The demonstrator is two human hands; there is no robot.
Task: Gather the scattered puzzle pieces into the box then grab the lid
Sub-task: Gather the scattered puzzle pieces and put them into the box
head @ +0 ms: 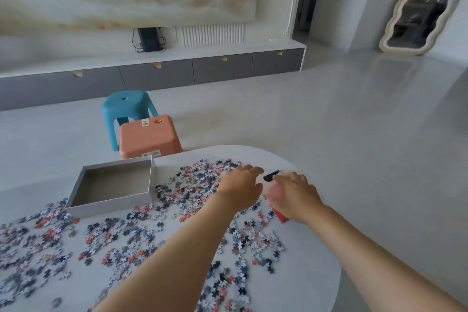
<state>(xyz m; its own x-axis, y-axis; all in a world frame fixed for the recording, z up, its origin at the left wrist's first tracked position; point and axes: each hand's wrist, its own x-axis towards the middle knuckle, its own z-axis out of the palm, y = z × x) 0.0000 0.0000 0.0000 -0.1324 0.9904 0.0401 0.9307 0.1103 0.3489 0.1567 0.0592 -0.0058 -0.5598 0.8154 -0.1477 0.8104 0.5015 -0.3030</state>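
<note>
Currently, the white rounded tabletop (309, 286) carries an open, shallow grey-white cardboard box (109, 206) at its far left edge. The box interior shows only its bare grey floor.

Small multicoloured jigsaw puzzle pieces (197, 185) (white, dark blue, red-orange) lie outside the box. They spread loosely over the tabletop from just right of the box to the near left corner and the near edge. The thickest cluster lies between the box and the hands.

The left hand (240, 186) reaches forward, palm down, and rests on the far right part of that cluster. Its fingers (253, 170) are straight and lie close together.

The right hand (296, 196) is just beside the left hand, palm down, over a flat red card item (278, 215) that shows beneath the wrist. Its fingers (283, 178) curve downward. Motion blur hides whether they grip anything, and whether the red item is the lid cannot be told.

A small black oblong object (271, 175) lies on the tabletop between the two sets of fingertips.

Beyond the tabletop, a salmon plastic stool (149, 137) stands just behind the box, with a blue plastic stool (126, 102) behind it on the pale grey floor (329, 121). A low grey drawer cabinet (157, 76) runs along the far wall, and a wavy-framed mirror (417, 7) leans at the far right.
</note>
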